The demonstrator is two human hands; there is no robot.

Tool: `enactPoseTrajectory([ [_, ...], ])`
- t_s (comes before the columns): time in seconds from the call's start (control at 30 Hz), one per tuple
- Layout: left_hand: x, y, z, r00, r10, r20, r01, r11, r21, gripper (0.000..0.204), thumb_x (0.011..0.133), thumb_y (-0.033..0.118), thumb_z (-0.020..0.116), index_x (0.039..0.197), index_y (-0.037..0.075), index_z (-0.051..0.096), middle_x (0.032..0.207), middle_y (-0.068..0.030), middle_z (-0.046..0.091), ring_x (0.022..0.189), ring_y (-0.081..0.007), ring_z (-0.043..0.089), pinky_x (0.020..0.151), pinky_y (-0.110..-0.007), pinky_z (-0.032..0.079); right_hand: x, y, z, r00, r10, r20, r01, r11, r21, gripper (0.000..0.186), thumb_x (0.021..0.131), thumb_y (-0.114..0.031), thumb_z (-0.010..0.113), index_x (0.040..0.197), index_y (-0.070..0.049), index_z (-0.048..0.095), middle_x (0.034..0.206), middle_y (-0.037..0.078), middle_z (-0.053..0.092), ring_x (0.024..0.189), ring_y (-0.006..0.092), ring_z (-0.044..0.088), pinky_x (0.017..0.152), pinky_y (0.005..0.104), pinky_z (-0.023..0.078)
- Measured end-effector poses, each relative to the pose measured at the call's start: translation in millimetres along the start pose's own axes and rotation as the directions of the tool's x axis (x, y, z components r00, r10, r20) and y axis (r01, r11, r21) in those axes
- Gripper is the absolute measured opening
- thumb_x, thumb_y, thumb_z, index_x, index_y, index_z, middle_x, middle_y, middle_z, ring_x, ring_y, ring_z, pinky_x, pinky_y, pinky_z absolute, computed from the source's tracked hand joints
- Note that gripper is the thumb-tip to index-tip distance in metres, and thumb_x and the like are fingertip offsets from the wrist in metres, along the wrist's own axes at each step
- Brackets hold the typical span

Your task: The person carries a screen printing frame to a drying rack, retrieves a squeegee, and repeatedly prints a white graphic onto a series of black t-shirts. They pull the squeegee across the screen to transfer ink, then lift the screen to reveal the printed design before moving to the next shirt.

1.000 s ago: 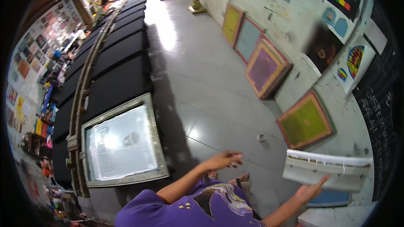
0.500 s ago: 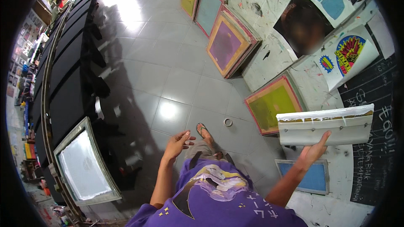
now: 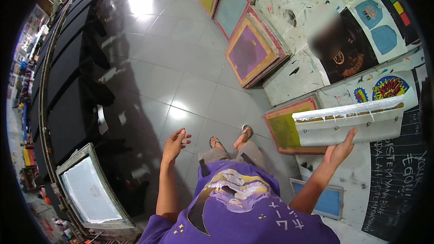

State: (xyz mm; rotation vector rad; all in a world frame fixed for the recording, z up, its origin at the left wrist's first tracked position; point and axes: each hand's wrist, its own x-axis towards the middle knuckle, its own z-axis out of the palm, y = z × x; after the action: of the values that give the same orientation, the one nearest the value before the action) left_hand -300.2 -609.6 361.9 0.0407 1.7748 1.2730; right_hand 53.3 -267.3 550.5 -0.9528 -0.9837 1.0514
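Right hand [image 3: 338, 152] grips squeegee [image 3: 352, 131] by its lower edge; white paste [image 3: 348, 110] along the top, likely kept uppermost against drips. Left hand [image 3: 173, 147] empty, loosely curled. Left of it, paste-smeared screen [image 3: 90, 194] at near end of black-covered counter [image 3: 74, 113], presumably for support.

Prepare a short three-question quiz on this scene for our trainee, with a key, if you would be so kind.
1. Which hand holds the wide grey tool?
2. True or false: the left hand is touching the tool.
3. The paste along the tool's upper edge is: A) red; B) white; C) green.

Key:
1. The right hand.
2. False; it is empty and apart from the tool.
3. B.
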Motion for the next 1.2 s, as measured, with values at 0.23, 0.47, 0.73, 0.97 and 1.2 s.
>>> enactPoseTrajectory([
  [0.23,24,-12,12,0.999,-0.024,0.029,0.025,0.998,-0.049,0.060,0.104,0.045,0.062,0.144,0.001,0.057,0.116,-0.0104,0.075,0.096,-0.0181,0.072,0.083,-0.032,0.052,11,16,37,0.997,0.020,0.079,-0.022,1.000,0.022,0.075,0.104,-0.036,0.066,0.157,0.005,0.033,0.159,0.018,0.041,0.143,0.0296,0.045,0.118,0.0457,0.039],
  [0.47,34,-10,35,0.994,-0.085,0.070,0.087,0.996,-0.026,0.058,0.104,0.043,0.061,0.143,0.000,0.058,0.116,-0.0110,0.075,0.098,-0.0192,0.071,0.083,-0.032,0.053,26,46,45,0.995,0.093,0.030,-0.089,0.991,-0.096,0.072,0.104,-0.037,0.066,0.155,0.005,0.036,0.156,0.018,0.045,0.140,0.0302,0.049,0.116,0.0455,0.042],
  [0.73,29,15,56,0.998,-0.046,-0.053,0.037,0.986,-0.164,0.059,0.104,0.046,0.061,0.142,0.001,0.058,0.117,-0.0110,0.074,0.098,-0.0186,0.070,0.086,-0.032,0.053,78,73,104,0.941,0.255,0.223,-0.243,0.967,-0.081,0.065,0.103,-0.029,0.069,0.150,0.006,0.042,0.150,0.018,0.050,0.136,0.0281,0.051,0.115,0.0445,0.042],
  [0.97,-37,-6,84,0.910,-0.185,-0.371,-0.001,0.894,-0.448,0.052,0.105,0.044,0.061,0.137,0.003,0.062,0.114,-0.0080,0.075,0.093,-0.0146,0.069,0.082,-0.030,0.052,95,164,227,0.594,0.349,0.724,-0.370,0.919,-0.139,0.068,0.097,-0.034,0.076,0.147,0.003,0.048,0.145,0.013,0.056,0.131,0.0267,0.055,0.113,0.0432,0.043],
  [1.2,-127,-64,114,0.641,-0.402,-0.654,-0.211,0.727,-0.653,0.048,0.106,0.038,0.059,0.140,0.005,0.062,0.105,-0.0062,0.078,0.082,-0.0100,0.069,0.067,-0.023,0.048,-30,178,334,0.174,0.325,0.929,-0.559,0.810,-0.179,0.065,0.094,-0.020,0.079,0.148,-0.001,0.048,0.144,0.011,0.057,0.127,0.0243,0.058,0.110,0.0416,0.047],
])
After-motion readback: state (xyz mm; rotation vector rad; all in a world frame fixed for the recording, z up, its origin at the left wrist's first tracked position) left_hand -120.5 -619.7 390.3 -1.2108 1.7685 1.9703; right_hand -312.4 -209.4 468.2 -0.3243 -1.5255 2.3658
